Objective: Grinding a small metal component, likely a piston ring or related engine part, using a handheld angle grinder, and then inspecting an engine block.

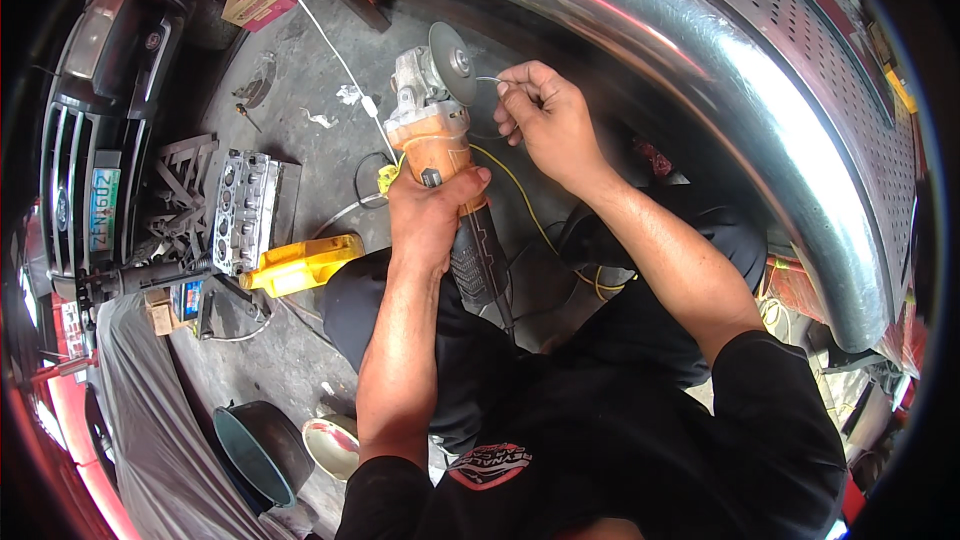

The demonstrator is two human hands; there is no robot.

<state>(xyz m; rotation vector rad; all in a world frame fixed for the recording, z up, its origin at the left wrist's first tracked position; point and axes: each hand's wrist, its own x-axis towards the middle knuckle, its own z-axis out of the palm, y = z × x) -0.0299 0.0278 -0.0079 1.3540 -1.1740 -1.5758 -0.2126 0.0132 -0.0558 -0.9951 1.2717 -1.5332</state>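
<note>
An orange and black angle grinder [440,160] stands with its head up in front of my knees, and my left hand [432,208] is wrapped round its orange body. Its round disc [452,64] faces right, toward the curved metal. My right hand [545,115] is beside the disc, its thumb and fingers pinched on a thin piece of wire [486,79]. One end of the wire runs up to the disc; whether it touches cannot be made out. A dark cord leaves the grinder's lower end between my legs.
A big shiny curved metal bumper [700,50] arches over the right side. Left lie an engine cylinder head [245,210], a yellow plastic container [305,265] and a vehicle front grille [95,160]. White and yellow cords cross the concrete floor. A dark basin [262,455] stands lower left.
</note>
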